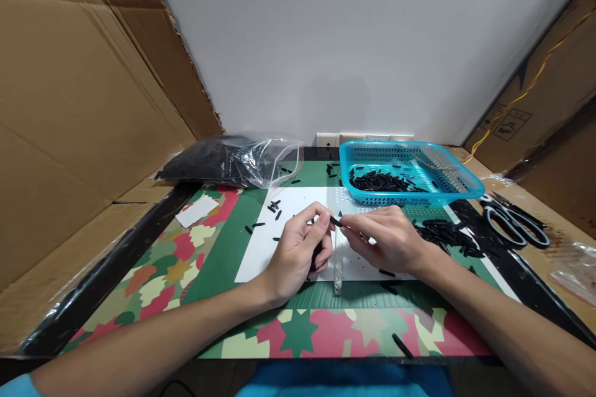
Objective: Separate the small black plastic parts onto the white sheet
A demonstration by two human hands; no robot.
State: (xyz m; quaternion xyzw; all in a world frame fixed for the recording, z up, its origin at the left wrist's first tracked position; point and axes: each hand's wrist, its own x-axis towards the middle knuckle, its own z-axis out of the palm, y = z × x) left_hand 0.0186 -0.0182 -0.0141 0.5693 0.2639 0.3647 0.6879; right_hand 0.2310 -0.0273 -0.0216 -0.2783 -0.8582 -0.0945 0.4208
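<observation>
From my remote seat I see the green, red-patterned flat mat ending along the bottom of the frame, room opening lower left; the blue perforated plastic basket bounds movement right of centre; at centre, the left hand and right hand pinch one short black rod between them, equally near; its long axis slopes down rightward.

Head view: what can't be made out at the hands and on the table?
Head view, dark pieces in the left hand: count hidden by curled fingers.
Head view, black piece, end at the right hand: covered by fingertips.
Head view, plastic bag: separate contents blurred behind glare and plastic.
Head view, any markings on the black piece: too small.
</observation>
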